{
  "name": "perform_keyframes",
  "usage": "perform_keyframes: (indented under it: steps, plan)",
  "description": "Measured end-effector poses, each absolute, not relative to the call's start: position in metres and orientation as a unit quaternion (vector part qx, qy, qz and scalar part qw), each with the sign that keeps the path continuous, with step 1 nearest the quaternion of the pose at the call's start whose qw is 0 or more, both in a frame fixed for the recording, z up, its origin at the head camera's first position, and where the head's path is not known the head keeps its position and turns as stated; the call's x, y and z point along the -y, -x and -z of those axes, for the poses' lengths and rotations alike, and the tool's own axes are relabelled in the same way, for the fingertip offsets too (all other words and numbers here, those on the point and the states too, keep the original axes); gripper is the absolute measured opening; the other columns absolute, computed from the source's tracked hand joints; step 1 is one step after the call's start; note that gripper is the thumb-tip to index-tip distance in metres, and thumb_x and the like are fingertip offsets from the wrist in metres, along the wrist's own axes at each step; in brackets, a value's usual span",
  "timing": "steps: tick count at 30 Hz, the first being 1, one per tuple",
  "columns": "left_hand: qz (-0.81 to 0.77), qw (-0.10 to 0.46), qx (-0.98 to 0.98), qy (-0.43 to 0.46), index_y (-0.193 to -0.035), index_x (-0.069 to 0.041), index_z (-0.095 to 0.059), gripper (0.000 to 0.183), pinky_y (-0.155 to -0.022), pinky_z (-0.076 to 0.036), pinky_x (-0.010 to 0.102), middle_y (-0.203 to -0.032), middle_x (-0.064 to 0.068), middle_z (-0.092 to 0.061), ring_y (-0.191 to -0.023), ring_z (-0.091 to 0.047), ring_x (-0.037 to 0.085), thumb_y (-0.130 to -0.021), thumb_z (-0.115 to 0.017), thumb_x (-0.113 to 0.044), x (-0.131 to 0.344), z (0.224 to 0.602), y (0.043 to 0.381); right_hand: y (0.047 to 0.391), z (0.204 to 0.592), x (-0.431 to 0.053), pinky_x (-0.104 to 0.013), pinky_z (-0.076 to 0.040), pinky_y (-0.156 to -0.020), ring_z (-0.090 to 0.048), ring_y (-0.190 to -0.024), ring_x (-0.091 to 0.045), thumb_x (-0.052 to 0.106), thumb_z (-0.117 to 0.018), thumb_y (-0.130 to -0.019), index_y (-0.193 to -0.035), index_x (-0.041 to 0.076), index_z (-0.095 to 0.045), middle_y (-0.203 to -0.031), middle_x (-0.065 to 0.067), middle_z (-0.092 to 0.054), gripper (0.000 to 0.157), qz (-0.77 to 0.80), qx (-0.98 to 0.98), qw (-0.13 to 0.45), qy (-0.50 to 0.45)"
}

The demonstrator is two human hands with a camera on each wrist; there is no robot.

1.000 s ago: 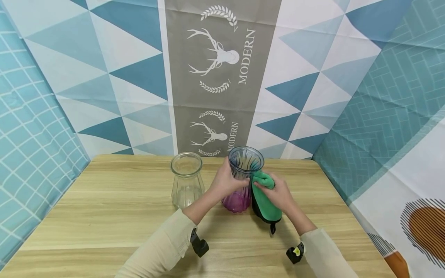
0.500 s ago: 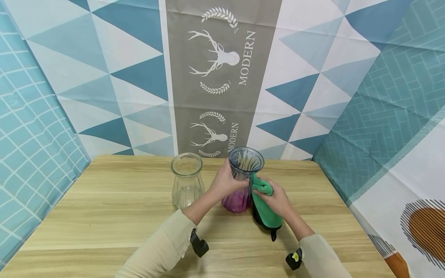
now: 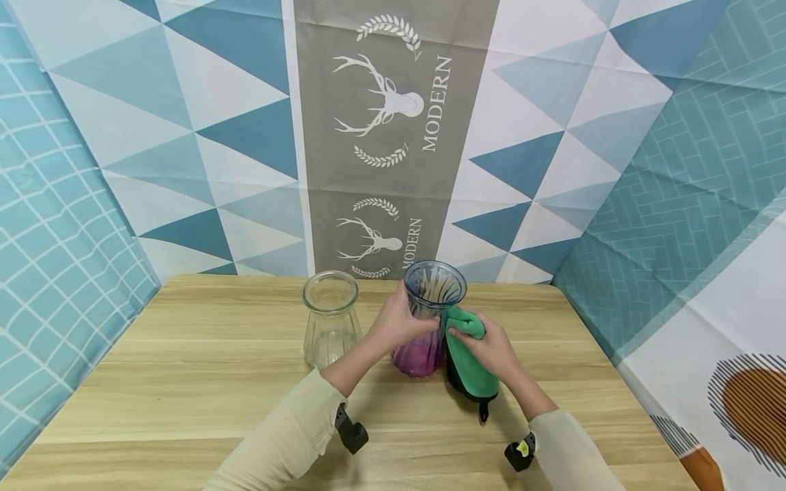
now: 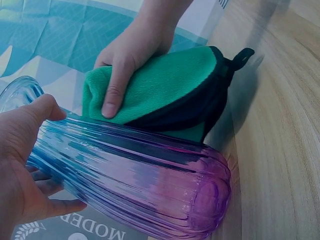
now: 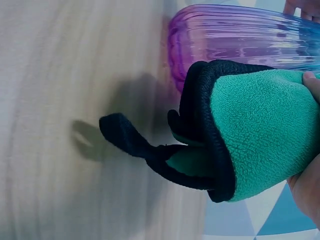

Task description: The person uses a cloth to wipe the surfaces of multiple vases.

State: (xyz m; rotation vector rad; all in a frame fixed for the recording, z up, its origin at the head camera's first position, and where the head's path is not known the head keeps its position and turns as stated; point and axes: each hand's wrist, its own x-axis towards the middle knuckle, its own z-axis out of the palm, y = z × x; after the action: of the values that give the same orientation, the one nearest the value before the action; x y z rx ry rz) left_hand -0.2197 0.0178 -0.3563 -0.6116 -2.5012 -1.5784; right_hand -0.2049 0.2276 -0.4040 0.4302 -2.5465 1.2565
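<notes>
A ribbed glass vase [image 3: 419, 354], blue at the rim and purple-pink at the base, stands upright on the table. My left hand [image 3: 399, 320] grips it around the neck, thumb on the near side, as the left wrist view also shows. Against the vase's right side is a folded green cloth [image 3: 471, 368] with black edging and a hanging loop [image 5: 122, 132]. My right hand [image 3: 493, 348] holds this cloth by its upper part, thumb pressed on the green face [image 4: 165, 85]. The right palm is mostly hidden behind the cloth.
A clear glass vase [image 3: 331, 334] stands to the left of my left hand, partly behind the forearm. The wooden table [image 3: 184, 395] ends at a patterned cloth backdrop [image 3: 252, 170] behind, with more hangings at both sides.
The cloth and my right hand shift slightly down along the vase's side, then slightly back up. My left hand and both vases stay in place.
</notes>
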Motion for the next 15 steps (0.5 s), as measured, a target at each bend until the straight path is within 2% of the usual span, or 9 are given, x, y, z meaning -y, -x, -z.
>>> perform_keyframes:
  steps: [6, 15]
  plan:
    - [0.52, 0.057, 0.827, 0.207, -0.138, -0.013, -0.034, 0.083, -0.098, -0.046, 0.039, -0.123, 0.012, -0.06, -0.114, -0.057, 0.024, -0.067, -0.078, -0.016, -0.017, 0.356, 0.22, 0.205, 0.393, -0.227, -0.043, -0.055, -0.081, -0.063, -0.105, -0.03, 0.025, -0.071, -0.083, -0.123, 0.011, -0.059, -0.119, -0.014, -0.064, 0.044, -0.432, 0.879, 0.142, -0.141]
    - [0.515, 0.05, 0.829, 0.213, -0.14, -0.013, -0.031, 0.087, -0.1, -0.044, 0.04, -0.126, 0.011, -0.058, -0.118, -0.054, 0.024, -0.067, -0.078, -0.017, -0.016, 0.356, 0.221, 0.206, 0.38, -0.224, -0.04, -0.054, -0.078, -0.062, -0.1, -0.026, 0.025, -0.071, -0.084, -0.122, 0.012, -0.058, -0.116, -0.013, -0.064, 0.043, -0.439, 0.872, 0.169, -0.131]
